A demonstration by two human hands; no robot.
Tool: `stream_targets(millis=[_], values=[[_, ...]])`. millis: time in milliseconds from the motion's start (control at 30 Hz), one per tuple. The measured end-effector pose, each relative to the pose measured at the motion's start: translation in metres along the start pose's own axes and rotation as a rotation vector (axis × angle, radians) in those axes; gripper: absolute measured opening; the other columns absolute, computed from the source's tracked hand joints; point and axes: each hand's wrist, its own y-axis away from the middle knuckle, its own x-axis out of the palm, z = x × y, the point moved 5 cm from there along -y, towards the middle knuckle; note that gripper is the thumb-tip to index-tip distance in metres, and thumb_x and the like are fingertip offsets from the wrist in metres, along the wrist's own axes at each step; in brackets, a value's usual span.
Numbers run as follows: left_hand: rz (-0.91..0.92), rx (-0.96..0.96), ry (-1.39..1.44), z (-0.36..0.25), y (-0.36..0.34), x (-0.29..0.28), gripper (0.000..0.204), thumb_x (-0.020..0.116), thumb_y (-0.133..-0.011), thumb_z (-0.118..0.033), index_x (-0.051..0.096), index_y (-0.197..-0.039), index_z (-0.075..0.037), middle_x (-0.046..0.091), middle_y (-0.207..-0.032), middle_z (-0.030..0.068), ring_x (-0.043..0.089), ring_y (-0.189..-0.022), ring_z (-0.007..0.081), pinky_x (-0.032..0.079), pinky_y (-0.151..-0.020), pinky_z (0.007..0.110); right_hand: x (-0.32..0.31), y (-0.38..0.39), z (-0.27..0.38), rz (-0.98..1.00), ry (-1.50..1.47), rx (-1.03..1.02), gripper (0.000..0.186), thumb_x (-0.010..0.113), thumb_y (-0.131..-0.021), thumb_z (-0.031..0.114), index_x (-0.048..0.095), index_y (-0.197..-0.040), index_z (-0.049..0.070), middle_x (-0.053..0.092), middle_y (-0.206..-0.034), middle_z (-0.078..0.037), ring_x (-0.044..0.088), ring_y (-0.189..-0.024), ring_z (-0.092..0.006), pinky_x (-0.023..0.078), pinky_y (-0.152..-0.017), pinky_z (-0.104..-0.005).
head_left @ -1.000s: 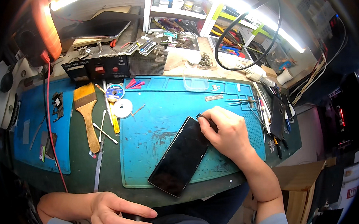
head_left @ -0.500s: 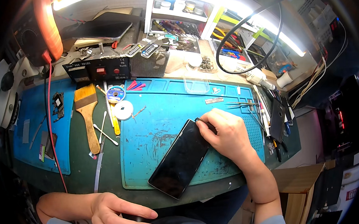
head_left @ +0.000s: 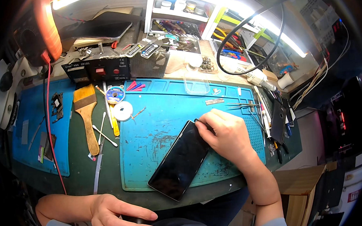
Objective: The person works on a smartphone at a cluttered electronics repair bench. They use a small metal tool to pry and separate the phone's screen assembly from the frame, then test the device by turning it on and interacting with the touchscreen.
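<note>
A black smartphone (head_left: 176, 162) lies slanted on the blue work mat (head_left: 141, 127), its glossy dark face up and its lower end reaching past the mat's front edge. At the phone's upper right corner is my right hand (head_left: 223, 135), thumb and index finger closed there in a pinch, the other fingers curled under. A small dark bit shows at those fingertips, too small to name. My left hand (head_left: 121, 217) is near my body at the bench's front edge, its fingers bent around a dark object (head_left: 134, 220) that is mostly hidden.
Left of the mat lie a wide brush (head_left: 87, 118), cotton swabs (head_left: 104, 135), a metal strip (head_left: 98, 170) and spools (head_left: 122, 110). Tweezers (head_left: 242, 105) and pen-like tools (head_left: 264, 108) lie at the right. A black cable (head_left: 223, 65) loops above the back. A red wire (head_left: 51, 132) hangs at left.
</note>
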Motion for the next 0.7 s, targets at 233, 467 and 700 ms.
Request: stream_targets(millis=[233,467,700], values=[[0.013,-0.033,0.102,0.000,-0.010,-0.001,0.048,0.037,-0.106,-0.037,0.042,-0.150,-0.019,0.059,-0.108,0.0167,0.062,-0.090,0.0282,0.060,-0.077,0.049,0.000,0.000,0.006,-0.040,0.079,-0.025,0.016,0.071,-0.085,0.016,0.059,-0.076,0.010,0.056,-0.070,-0.004,0.061,-0.064,-0.0216,0.048,-0.056,-0.0332],[0.011,-0.024,0.100,0.001,-0.008,0.000,0.047,0.037,-0.106,-0.036,0.042,-0.149,-0.019,0.059,-0.107,0.0167,0.062,-0.090,0.0279,0.060,-0.077,0.048,0.003,0.002,0.008,-0.089,0.125,-0.072,0.017,0.071,-0.085,0.016,0.058,-0.077,0.010,0.054,-0.069,-0.004,0.060,-0.064,-0.0211,0.048,-0.055,-0.0329],[0.030,-0.031,0.119,-0.001,-0.008,-0.002,0.047,0.037,-0.106,-0.036,0.042,-0.149,-0.019,0.059,-0.107,0.0166,0.063,-0.089,0.0276,0.060,-0.078,0.048,0.007,0.004,0.005,-0.124,0.097,-0.056,0.014,0.070,-0.086,0.013,0.059,-0.079,0.008,0.057,-0.071,-0.005,0.061,-0.063,-0.0223,0.048,-0.055,-0.0332]])
